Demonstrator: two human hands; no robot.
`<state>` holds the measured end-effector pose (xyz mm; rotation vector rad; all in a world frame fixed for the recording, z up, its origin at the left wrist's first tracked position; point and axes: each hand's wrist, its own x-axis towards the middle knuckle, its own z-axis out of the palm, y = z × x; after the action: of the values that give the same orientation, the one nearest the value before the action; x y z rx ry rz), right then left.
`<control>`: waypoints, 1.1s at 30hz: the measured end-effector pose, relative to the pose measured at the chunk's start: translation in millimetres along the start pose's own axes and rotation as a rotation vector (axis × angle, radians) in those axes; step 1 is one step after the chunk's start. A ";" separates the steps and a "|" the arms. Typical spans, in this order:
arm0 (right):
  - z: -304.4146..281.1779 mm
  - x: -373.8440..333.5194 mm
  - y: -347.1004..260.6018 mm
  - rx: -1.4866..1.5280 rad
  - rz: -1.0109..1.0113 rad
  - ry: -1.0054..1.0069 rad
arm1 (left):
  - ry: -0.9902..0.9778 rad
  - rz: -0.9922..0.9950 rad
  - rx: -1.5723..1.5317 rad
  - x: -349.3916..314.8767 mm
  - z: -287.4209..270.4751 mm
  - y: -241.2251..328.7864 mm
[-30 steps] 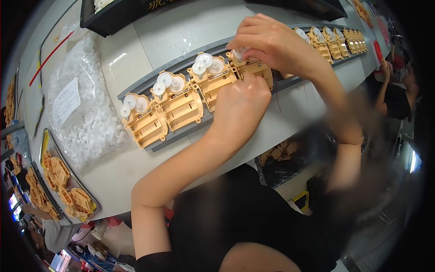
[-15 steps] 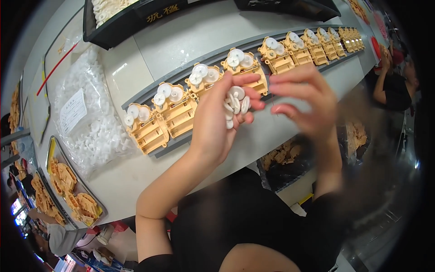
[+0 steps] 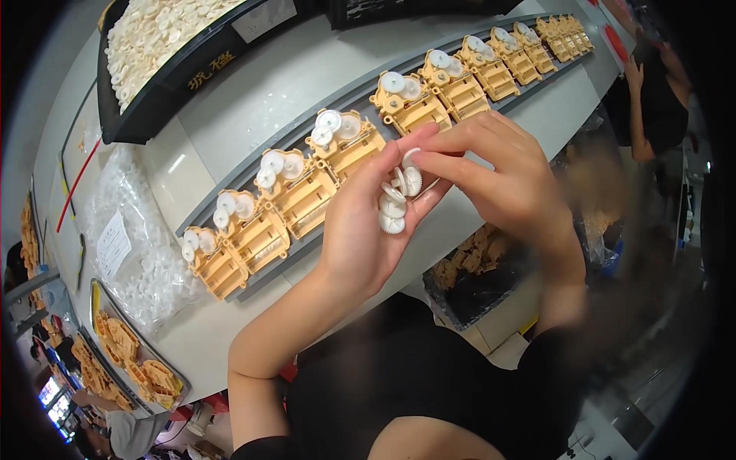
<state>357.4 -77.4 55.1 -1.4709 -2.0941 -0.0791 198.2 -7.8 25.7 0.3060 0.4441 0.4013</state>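
My left hand (image 3: 354,230) is cupped, palm up, around several small white plastic gears (image 3: 392,208). At its fingertips, the thumb and forefinger of my right hand (image 3: 510,172) pinch one white gear (image 3: 411,158), partly covered by the fingers. Both hands are held above a long row of yellow plastic housings (image 3: 257,238) on a grey rail (image 3: 208,211). Many housings carry white gears at their far end. On the housing (image 3: 414,115) just beyond my fingers, a white gear (image 3: 393,82) sits beside a more see-through one.
A black bin (image 3: 153,103) of small white parts stands at the back left. Below it lies a clear bag (image 3: 146,261) of white parts. Trays of yellow housings (image 3: 142,360) sit at the left; another black-lined box (image 3: 479,287) is at the right. A co-worker's arm (image 3: 635,96) shows far right.
My right hand has come left to the left palm, and its spread fingers have closed on a gear. The head view has shifted, so the bin and rail appear in different places.
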 end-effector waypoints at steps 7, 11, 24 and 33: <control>4.8 -8.2 46.1 0.291 0.156 0.058 | 0.209 -0.034 0.271 14.2 0.2 -10.5; 38.1 -0.2 78.3 0.237 0.128 0.154 | 0.141 0.011 0.807 19.0 -6.4 -12.8; 66.3 7.3 95.2 0.182 0.017 0.076 | 0.258 0.839 2.213 50.6 -10.3 -37.9; 58.4 10.4 100.2 0.193 -0.036 -0.026 | 0.325 0.902 2.093 58.2 -16.8 -29.6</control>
<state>418.7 -8.2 -15.5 -1.3257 -2.0851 0.1261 247.5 -5.0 -20.2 2.5620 0.9138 0.7325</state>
